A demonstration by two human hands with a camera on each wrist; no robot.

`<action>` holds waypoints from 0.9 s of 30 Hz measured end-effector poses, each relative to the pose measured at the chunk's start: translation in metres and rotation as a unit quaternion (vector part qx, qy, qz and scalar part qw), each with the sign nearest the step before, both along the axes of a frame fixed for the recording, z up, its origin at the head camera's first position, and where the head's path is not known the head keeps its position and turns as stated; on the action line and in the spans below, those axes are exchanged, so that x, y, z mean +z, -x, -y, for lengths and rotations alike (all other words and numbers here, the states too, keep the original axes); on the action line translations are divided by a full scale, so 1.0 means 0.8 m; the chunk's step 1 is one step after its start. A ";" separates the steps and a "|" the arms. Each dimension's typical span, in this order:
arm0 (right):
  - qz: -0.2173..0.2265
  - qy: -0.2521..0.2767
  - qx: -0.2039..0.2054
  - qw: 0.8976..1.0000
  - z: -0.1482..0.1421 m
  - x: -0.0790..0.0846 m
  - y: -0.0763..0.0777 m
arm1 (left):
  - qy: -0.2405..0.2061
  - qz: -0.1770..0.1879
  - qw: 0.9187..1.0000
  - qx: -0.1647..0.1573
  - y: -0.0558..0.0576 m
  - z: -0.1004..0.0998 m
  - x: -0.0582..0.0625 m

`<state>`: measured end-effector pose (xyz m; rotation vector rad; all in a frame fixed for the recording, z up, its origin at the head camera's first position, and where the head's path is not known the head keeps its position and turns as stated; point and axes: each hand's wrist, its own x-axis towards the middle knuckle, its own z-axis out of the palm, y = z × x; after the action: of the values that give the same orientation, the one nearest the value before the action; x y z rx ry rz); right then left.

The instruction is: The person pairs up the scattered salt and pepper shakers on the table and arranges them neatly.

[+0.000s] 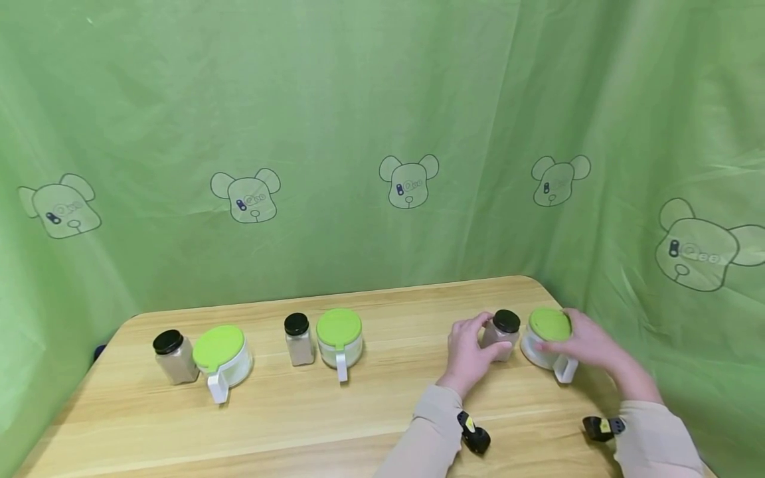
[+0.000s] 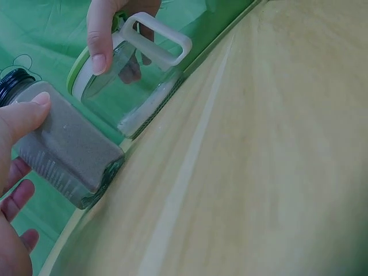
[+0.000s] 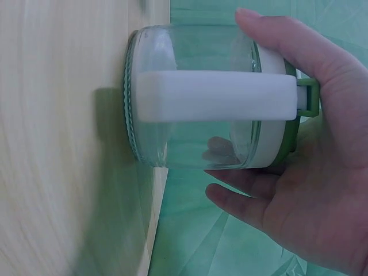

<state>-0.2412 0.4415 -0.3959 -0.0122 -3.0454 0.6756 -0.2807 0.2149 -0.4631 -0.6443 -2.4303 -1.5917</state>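
Observation:
My left hand (image 1: 469, 350) holds a square glass jar (image 1: 499, 345) with a black lid, at the right of the table. Greyish-brown powder fills this jar (image 2: 72, 138) in the left wrist view, where the thumb presses its near face and other fingers reach behind. Beside it, my right hand (image 1: 588, 340) grips a round glass seasoning pot (image 1: 540, 348) with a green lid and white handle. The right wrist view has the thumb on one side of the pot (image 3: 195, 52) near its white collar, fingers on the other. A little white content lies at its bottom.
Two similar pairs stand to the left on the wooden table (image 1: 269, 425): a black-lidded jar (image 1: 300, 345) beside a green-lidded pot (image 1: 339, 332), and farther left another black-lidded jar (image 1: 178, 364) beside a pot (image 1: 224, 352). A green curtain (image 1: 335, 252) hangs behind and at the sides.

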 end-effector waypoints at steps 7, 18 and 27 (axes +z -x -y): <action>-0.001 -0.001 -0.003 1.000 -0.001 -0.003 0.003 | -0.019 0.000 1.000 -0.007 -0.002 0.001 0.004; -0.006 -0.012 -0.008 1.000 0.003 -0.001 0.003 | -0.037 0.005 0.999 -0.033 -0.002 0.009 0.009; -0.009 -0.011 -0.009 1.000 0.012 0.004 0.002 | -0.044 0.016 0.997 -0.060 0.002 0.017 0.012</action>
<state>-0.2427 0.4321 -0.3925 -0.0324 -3.0314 0.6385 -0.2825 0.2015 -0.4535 -0.7680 -2.3680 -1.7562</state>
